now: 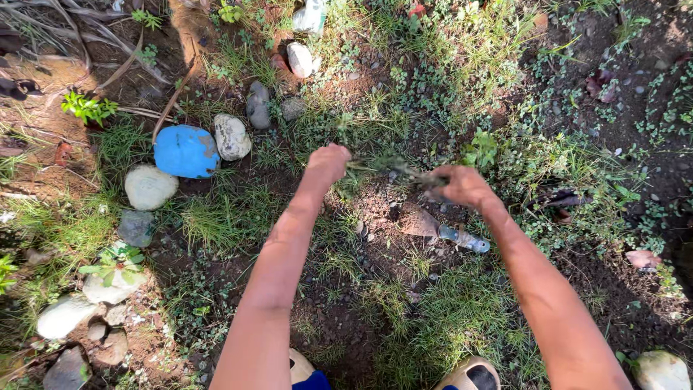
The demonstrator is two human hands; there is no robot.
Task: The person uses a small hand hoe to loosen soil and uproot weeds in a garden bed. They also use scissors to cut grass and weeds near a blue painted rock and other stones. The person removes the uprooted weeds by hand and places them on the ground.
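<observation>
A: What's being held rn?

B: A thin weed strand [393, 167], stretching between both hands just above the bare soil patch [375, 209]. It's blurring a bit, so I can't tell leaves from stem.

A: Grip state?

B: Left hand [328, 162] is curling into a fist round one end of the strand. Right hand [462, 186] is pinching the other end, fingers pressed together on it. Both closing on the plant, nothing spread.

A: How's it going to handle?

B: Prob. light, limp and stringy, w/ a risk of snapping if tugged mid-stem. Best hold looks low, near the root end, where it's toughest. That's a judgement, not smth visible.

A: What's lying around it?

B: A trowel [440, 227] is lying on the soil just below the right hand, dirty blade pointing left, pale blue handle pointing right, and nobody's touching it. Grass and small weeds are ringing the patch. Further left, well apart, a blue-painted stone [186, 152] is sitting among white and grey stones [150, 186] in a rough border line. At the bottom edge, the person's feet in tan sandals [473, 375] are showing.
</observation>
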